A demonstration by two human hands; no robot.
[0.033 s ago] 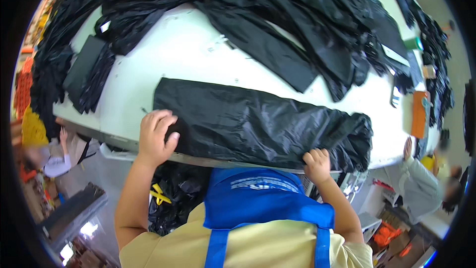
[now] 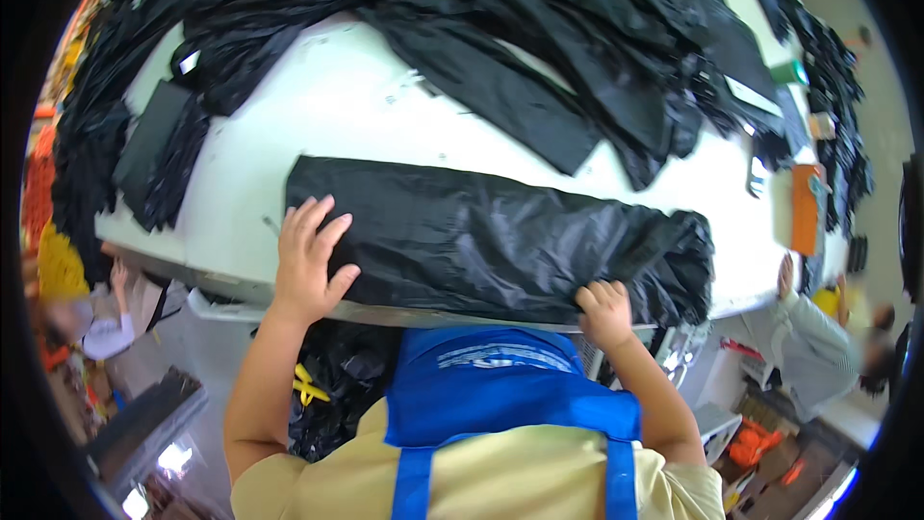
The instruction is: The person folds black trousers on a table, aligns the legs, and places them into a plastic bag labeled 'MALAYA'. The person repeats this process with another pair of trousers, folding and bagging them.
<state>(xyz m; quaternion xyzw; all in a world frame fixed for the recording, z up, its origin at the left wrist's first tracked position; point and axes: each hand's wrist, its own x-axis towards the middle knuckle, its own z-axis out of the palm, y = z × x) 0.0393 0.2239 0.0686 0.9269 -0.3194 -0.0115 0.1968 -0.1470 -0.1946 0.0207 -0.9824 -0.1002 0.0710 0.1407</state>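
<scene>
A long folded piece of shiny black fabric (image 2: 433, 231) lies along the near edge of the white table (image 2: 356, 106). Its left part is fairly smooth and flat; the right end is bunched and wrinkled. My left hand (image 2: 310, 265) rests with spread fingers on its left end, the fingertips pointing away from me. Near the front edge, toward the right end, my right hand (image 2: 606, 315) is closed on the fabric, fingers curled over its border. The thumb of that hand is mostly hidden.
A large heap of black fabric (image 2: 433, 0) covers the far side. At left lies a flat dark bundle (image 2: 159, 144); at right stand an orange block (image 2: 805, 207) and a green roll (image 2: 789, 72). People work at the far left (image 2: 106, 327) and right (image 2: 818, 351).
My left hand has shifted slightly right and away from me onto the fabric, its fingers more spread. My right hand keeps its grip. The whole view has shifted a little.
</scene>
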